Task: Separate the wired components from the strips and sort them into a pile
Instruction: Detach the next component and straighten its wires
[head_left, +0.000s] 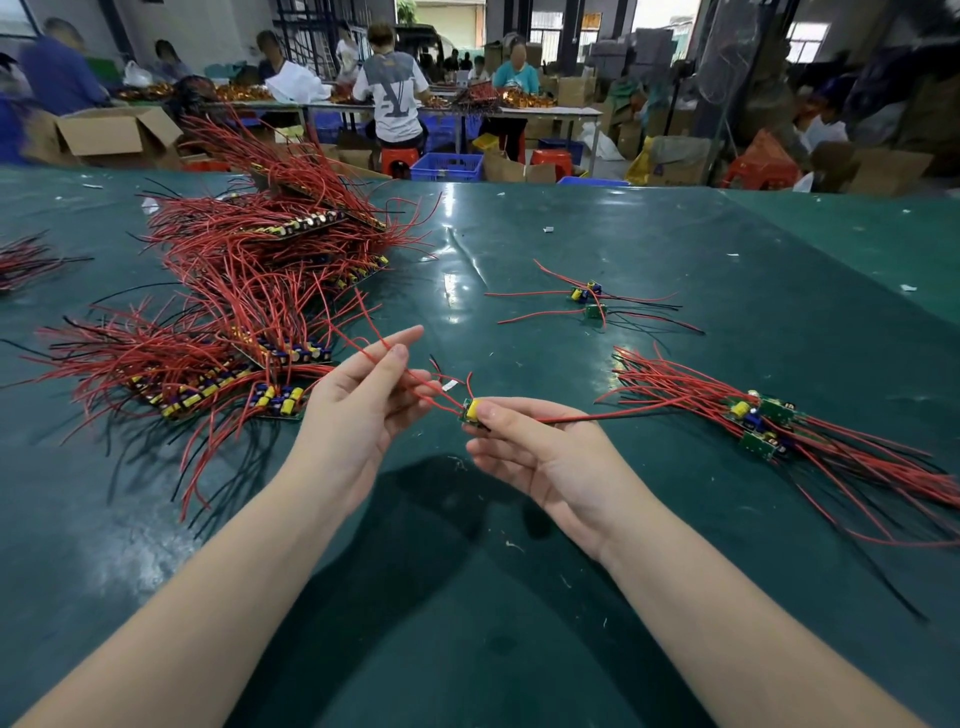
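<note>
Head view: right hand (540, 457) pinches component (474, 412), wires apparently trailing left-right.

Both hands up over green counter (519, 597). Right hand (540, 457) pinches a small green board (474, 413) w/ yellow cap, thumb on top. Left hand (358, 410) holds its red wires (400, 371) btwn thumb & fingers, index straight. Big heap of wired strips (244, 306) at left. Sorted pile (763, 421) at right, near right hand. Two or three loose pcs (589, 299) further back, apart from both.
</note>
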